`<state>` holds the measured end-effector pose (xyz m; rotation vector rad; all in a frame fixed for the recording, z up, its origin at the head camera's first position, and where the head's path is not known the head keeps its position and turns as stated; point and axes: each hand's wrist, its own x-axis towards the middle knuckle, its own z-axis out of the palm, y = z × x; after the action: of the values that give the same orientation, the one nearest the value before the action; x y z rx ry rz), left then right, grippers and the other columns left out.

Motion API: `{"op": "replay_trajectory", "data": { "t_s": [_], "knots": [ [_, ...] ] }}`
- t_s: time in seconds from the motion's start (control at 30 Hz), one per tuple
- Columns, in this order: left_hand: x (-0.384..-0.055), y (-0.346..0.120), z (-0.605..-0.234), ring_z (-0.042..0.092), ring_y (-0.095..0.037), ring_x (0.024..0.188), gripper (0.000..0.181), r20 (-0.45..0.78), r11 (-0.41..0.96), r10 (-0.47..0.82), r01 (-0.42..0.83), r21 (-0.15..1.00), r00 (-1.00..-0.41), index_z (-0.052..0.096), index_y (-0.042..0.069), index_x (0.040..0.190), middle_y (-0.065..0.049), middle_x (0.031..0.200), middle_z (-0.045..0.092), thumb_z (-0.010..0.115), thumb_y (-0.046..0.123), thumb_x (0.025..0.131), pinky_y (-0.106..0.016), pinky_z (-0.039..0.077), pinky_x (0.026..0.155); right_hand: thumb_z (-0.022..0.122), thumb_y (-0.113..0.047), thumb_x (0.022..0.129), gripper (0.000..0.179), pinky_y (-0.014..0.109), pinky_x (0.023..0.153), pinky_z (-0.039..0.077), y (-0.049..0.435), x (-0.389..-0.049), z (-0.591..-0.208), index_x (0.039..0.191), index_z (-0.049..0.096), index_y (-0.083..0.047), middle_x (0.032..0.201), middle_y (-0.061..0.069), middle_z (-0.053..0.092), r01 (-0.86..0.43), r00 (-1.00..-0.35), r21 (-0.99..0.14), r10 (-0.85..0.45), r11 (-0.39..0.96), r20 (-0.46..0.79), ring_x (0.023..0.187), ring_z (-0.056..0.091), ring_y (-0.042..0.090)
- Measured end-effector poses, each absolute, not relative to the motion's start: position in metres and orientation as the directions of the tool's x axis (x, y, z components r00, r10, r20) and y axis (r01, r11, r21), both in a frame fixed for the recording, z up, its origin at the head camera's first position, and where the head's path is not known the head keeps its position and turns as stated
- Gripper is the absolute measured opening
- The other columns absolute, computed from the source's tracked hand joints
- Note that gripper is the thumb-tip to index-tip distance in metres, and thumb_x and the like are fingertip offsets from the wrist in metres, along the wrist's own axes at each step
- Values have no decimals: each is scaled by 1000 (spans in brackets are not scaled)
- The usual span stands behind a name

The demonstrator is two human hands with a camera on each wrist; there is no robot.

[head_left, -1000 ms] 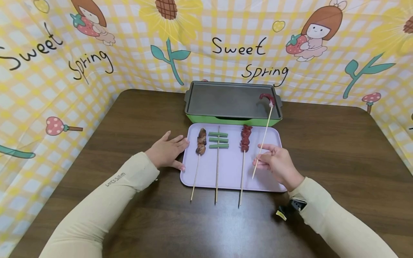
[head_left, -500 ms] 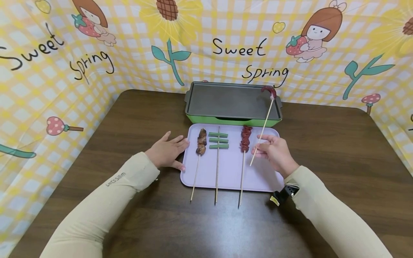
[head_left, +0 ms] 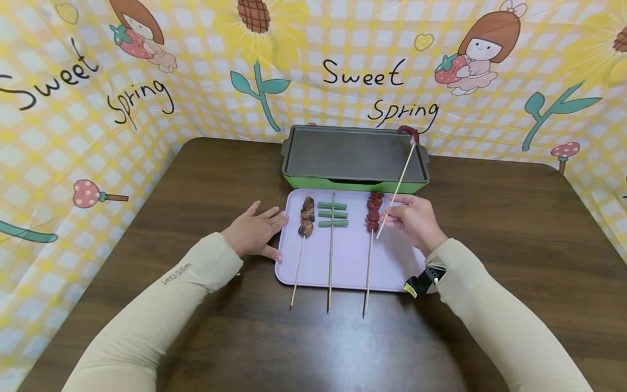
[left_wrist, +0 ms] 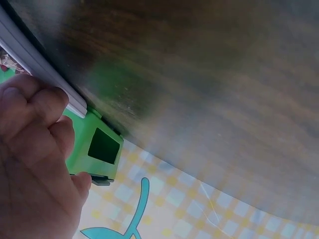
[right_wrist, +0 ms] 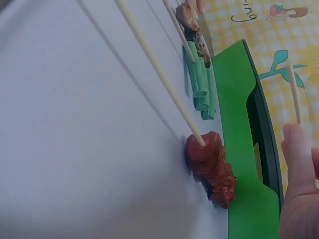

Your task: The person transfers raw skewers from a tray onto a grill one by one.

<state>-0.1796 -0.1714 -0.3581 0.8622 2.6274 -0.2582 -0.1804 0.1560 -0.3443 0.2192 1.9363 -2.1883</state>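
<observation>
My right hand (head_left: 415, 220) pinches the lower part of a wooden skewer (head_left: 403, 175) over the right side of the lilac tray (head_left: 313, 261). At its top a dark red curled piece like an octopus tentacle (head_left: 411, 133) stands over the grill plate's far right corner; whether it touches is unclear. My left hand (head_left: 253, 231) lies with fingers spread at the tray's left edge. On the tray lie a brown meat skewer (head_left: 306, 218), a skewer of green bean-like pieces (head_left: 333, 214) and a red meat skewer (head_left: 374, 212). The right wrist view shows the red meat (right_wrist: 212, 167) close up.
Behind the tray stands a green grill (head_left: 313, 182) with a flat dark grey plate (head_left: 348, 152). The tray's skewer sticks overhang its front edge. A yellow checked cloth (head_left: 196, 54) hangs behind the brown wooden table (head_left: 235, 326).
My right hand has moved forward and slightly left, taking the tentacle skewer toward the far edge of the grill plate. My left hand and the skewers on the tray have stayed put.
</observation>
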Motion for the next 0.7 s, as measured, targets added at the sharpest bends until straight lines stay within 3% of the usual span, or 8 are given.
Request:
{"op": "replay_trajectory", "data": {
  "t_s": [0.3,0.7],
  "knots": [
    [-178,-174,-360,18,-30,144,95,-380,799,534,598,-67,-755,32,0,148,-14,153,31,61,60,80,-58,6,113,46,10,94,44,21,61,55,156,-185,-343,136,36,18,67,4,63,297,-955,-953,-27,-65,-296,60,67,11],
    [-179,-175,-362,16,-31,144,94,-359,803,538,593,-58,-763,32,2,149,-12,153,29,61,59,80,-58,7,112,46,11,93,47,21,60,55,157,-187,-339,138,32,18,66,4,65,310,-951,-942,-40,-131,-307,59,67,11]
  ]
}}
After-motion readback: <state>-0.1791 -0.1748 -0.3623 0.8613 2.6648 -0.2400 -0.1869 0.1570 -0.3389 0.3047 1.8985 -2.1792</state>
